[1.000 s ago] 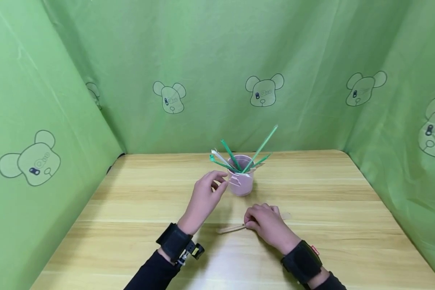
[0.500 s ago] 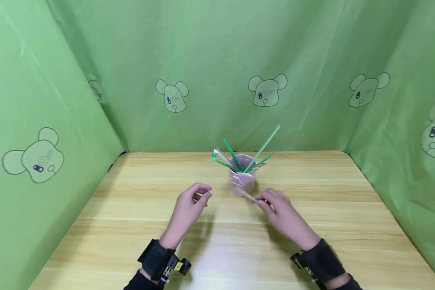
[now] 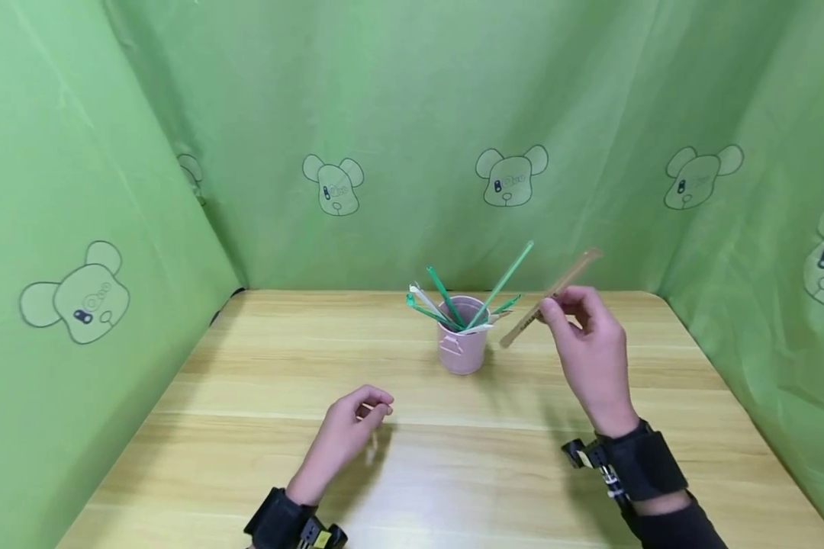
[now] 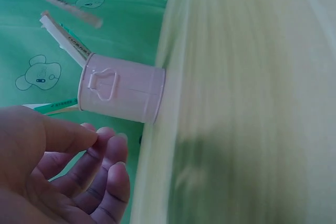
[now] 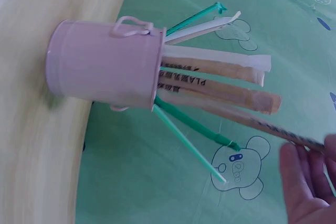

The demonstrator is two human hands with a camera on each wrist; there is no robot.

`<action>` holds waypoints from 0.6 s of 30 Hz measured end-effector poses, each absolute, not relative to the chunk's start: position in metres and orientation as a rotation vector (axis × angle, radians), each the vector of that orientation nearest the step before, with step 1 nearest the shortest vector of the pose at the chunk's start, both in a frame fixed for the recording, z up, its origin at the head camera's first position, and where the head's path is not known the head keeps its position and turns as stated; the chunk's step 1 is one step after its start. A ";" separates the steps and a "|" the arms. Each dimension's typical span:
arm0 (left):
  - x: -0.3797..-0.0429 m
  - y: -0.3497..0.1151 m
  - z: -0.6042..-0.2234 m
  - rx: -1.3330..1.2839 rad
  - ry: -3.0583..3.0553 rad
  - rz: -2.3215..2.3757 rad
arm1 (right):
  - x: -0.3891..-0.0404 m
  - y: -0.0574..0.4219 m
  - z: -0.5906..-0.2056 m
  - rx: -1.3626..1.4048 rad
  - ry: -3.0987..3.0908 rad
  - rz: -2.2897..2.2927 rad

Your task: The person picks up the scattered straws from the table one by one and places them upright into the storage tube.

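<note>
My right hand [image 3: 593, 351] pinches a brown paper-wrapped straw [image 3: 573, 272] between thumb and fingers, up in the air to the right of a pink pail [image 3: 462, 354]. The straw slants, its lower end toward the pail. Green, white and brown-wrapped straws stick out of the pail; in the right wrist view a brown wrapper [image 5: 226, 94] carries dark print. Nearer the front, my left hand [image 3: 346, 422] hovers over the table with loosely curled fingers. Nothing shows between its fingers in the left wrist view, where the pail stands just beyond the fingertips.
The wooden table [image 3: 261, 366] carries the pail near its back edge. Green curtains [image 3: 412, 91] with printed bear heads close off the back and both sides. Black straps with small cameras sit on both wrists.
The right hand has lifted the wrapped straw off the table and carried it up and right, tilting it steeply. My left hand has drawn back from the pail toward the front left.
</note>
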State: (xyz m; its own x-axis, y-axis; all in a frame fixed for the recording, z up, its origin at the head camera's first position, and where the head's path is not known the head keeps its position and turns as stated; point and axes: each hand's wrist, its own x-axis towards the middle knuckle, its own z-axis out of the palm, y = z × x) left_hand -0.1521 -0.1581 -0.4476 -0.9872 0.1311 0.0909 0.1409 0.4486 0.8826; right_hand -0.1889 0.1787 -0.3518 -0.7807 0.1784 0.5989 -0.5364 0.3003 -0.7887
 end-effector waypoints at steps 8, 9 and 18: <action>-0.150 -0.161 -0.453 -0.263 -2.701 -1.597 | -0.204 0.171 -0.352 0.315 -1.865 1.566; -0.150 -0.161 -0.453 -0.262 -2.705 -1.594 | -0.205 0.170 -0.354 0.309 -1.877 1.566; -0.147 -0.159 -0.454 -0.260 -2.733 -1.591 | -0.218 0.159 -0.370 0.303 -2.073 1.468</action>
